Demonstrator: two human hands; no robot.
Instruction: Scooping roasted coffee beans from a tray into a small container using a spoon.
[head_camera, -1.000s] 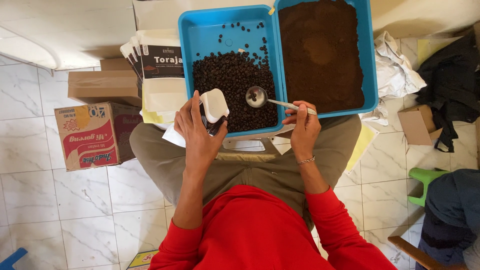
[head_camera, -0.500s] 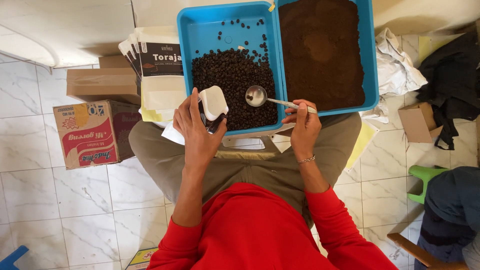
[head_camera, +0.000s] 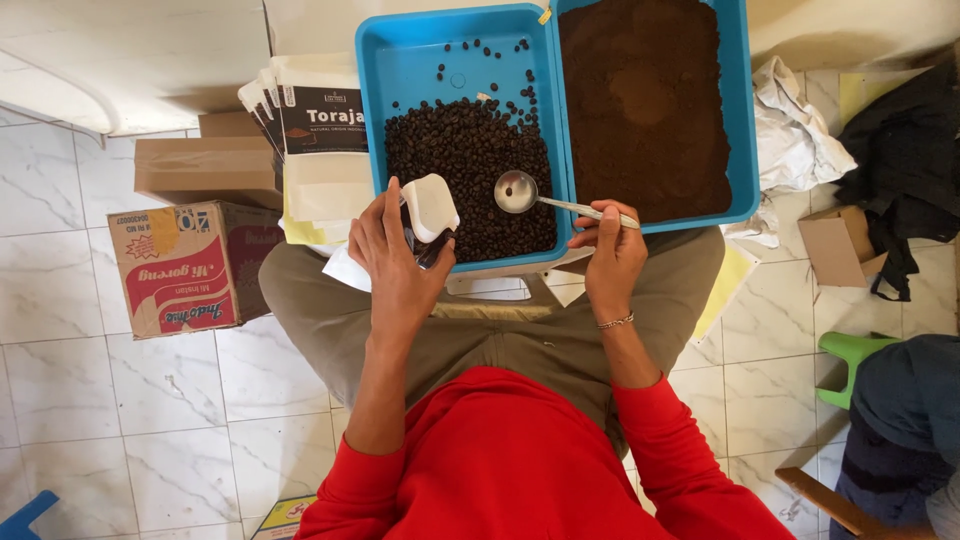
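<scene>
Your sleeves (head_camera: 660, 450) are bright red and your trousers (head_camera: 500, 330) are brown-green. You hold a shiny silver spoon (head_camera: 520, 190) and a white pouch (head_camera: 432, 205). Both trays (head_camera: 400, 60) are bright blue: one has dark brown beans (head_camera: 470, 170), one brown powder (head_camera: 640, 100). The floor tiles (head_camera: 120, 420) are white with grey streaks.

White black-labelled pouches (head_camera: 320, 130) beside blue tray (head_camera: 400, 60); red-and-white carton (head_camera: 185, 270), perhaps cardboard, left.
</scene>
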